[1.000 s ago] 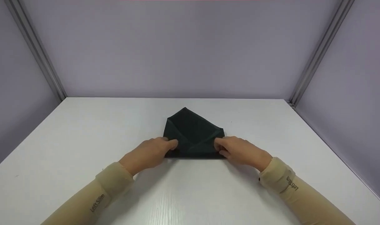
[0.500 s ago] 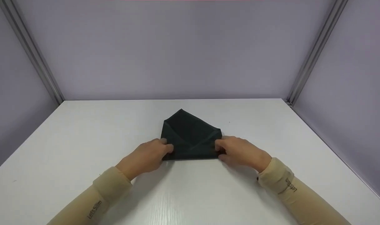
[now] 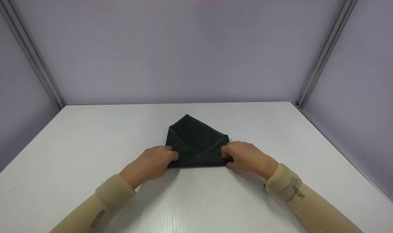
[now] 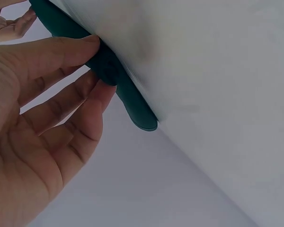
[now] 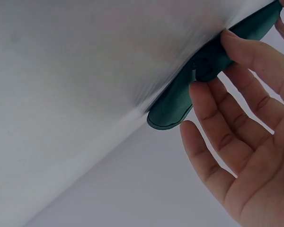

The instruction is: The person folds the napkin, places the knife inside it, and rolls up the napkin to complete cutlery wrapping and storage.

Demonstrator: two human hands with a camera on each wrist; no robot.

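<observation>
A dark green cloth [image 3: 198, 142], folded into a pointed envelope shape, lies flat on the white table [image 3: 86, 139]. My left hand [image 3: 173, 156] pinches its near left corner. In the left wrist view the thumb [image 4: 71, 47] lies on top of the cloth [image 4: 132, 106] and the fingers curl under its edge. My right hand [image 3: 225, 152] pinches the near right corner in the same way. In the right wrist view the thumb [image 5: 248, 49] sits over the cloth [image 5: 173, 106]. Both forearms wear beige sleeves.
Lilac walls enclose the table at the back and both sides, with metal corner posts [image 3: 325, 51] at the back left and back right. Nothing else stands on the table.
My left hand has slid outward from the cloth's top to its left edge. My right hand has closed in on the right corner. The cloth has stayed flat.
</observation>
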